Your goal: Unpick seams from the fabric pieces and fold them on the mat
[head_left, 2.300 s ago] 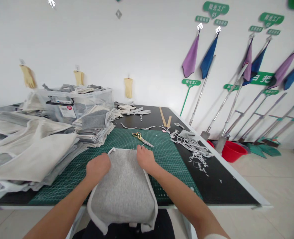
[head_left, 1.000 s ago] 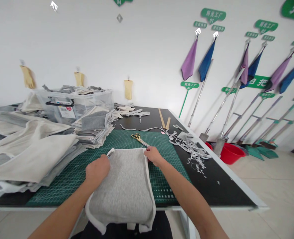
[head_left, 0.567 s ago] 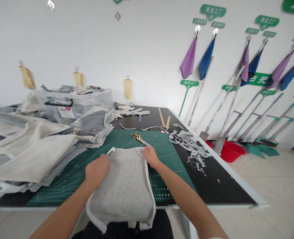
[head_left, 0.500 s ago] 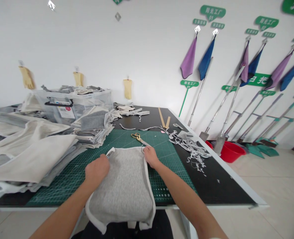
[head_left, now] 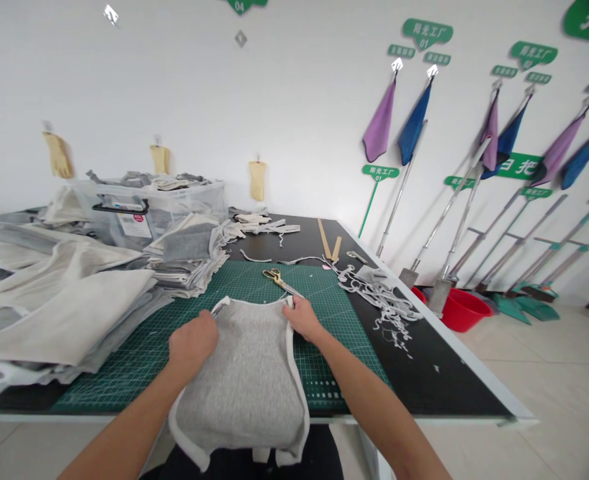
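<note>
A grey knit fabric piece (head_left: 247, 373) with white-bound edges spans the space between my two hands, its lower end hanging past the table's front edge over my lap. My left hand (head_left: 193, 343) is closed on its upper left corner. A thin, metallic-looking tip shows beside those fingers; what it belongs to is hidden. Pinched in my right hand (head_left: 303, 318) is the upper right corner. Just beyond the fabric, gold-handled scissors (head_left: 276, 277) lie on the green cutting mat (head_left: 342, 320), blades pointing toward my right hand.
Stacked grey and cream fabric pieces (head_left: 74, 300) cover the table's left side, beside a clear plastic bin (head_left: 174, 207) full of fabric. White trimmings (head_left: 374, 293) lie right of the mat. Wooden strips (head_left: 324, 238) rest farther back. A red basin (head_left: 467, 311) stands on the floor.
The fabric's top edge, straight between my hands before, now sags slightly in the middle. My right hand has shifted a little to the left. Both corners are still held.
</note>
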Demonstrator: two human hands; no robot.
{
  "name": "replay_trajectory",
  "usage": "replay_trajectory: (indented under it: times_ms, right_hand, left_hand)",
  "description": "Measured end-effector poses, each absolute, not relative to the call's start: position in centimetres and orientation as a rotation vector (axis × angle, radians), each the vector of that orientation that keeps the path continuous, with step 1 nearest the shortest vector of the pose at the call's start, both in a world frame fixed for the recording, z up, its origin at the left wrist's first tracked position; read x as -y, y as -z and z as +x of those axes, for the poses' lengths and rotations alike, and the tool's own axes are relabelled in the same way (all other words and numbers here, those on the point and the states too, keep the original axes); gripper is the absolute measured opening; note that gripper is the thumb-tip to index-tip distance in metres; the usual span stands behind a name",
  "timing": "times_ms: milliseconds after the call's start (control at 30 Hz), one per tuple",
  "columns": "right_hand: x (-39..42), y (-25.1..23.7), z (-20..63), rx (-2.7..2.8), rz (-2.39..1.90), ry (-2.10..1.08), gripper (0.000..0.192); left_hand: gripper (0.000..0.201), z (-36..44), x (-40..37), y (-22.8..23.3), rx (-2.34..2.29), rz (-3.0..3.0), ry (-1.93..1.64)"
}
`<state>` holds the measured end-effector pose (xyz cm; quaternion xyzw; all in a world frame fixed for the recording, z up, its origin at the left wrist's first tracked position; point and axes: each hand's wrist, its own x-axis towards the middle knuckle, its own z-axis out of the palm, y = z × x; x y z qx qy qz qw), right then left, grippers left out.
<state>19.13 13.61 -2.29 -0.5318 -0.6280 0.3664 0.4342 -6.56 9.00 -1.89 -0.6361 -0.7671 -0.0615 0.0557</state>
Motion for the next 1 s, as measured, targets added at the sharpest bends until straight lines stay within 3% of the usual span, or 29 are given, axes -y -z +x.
replay_trajectory:
  times_ms: [300,467,667,1000]
  right_hand:
    - [-13.1,2.6,20.6,1.563,-1.481,-0.995,0.016]
    - [-13.3,2.4,21.0,1.517,-1.543,-0.892,0.022]
    - [-13.6,2.6,21.4,1.507,-1.553,-0.735,0.013]
    - [-13.5,2.5,20.4,1.331,-1.497,-0.647,0.022]
  left_hand:
    - [0.035,-7.0,-9.1,2.1,2.382,-1.888,0.206]
    - [0.036,-7.1,-9.1,2.2,2.398,-1.860,0.219]
    - [0.037,-7.0,-8.9,2.1,2.372,-1.873,0.234]
    - [0.036,-7.1,-9.0,2.2,2.398,-1.879,0.236]
